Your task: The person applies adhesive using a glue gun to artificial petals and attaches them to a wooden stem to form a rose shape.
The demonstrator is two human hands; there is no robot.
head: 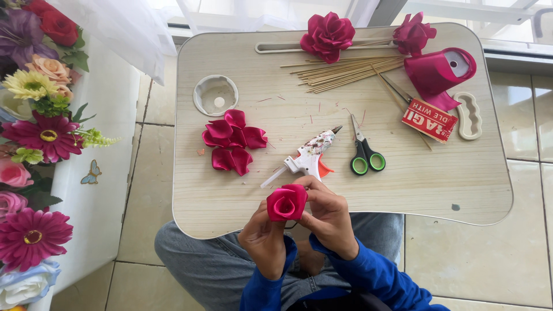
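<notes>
Holding half-made ribbon rose [287,202] at table's [449,184] 6 o'clock edge | left hand [264,242] clamped below it, right hand [329,219] pinching its side, likely pressing a petal | glue gun [308,159] just beyond, 12 o'clock | loose petals [233,142] at 10 o'clock, within reach

Glue gun [309,156], scissors [363,154], bamboo sticks [345,70], ribbon roll [440,72] on table [461,178].

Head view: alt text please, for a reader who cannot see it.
Both hands, left hand and right hand, hold a small magenta ribbon rose over the near edge of a pale wooden lap table. On the table lie loose magenta ribbon petals, a white glue gun, green-handled scissors, thin bamboo sticks and two finished roses.
</notes>
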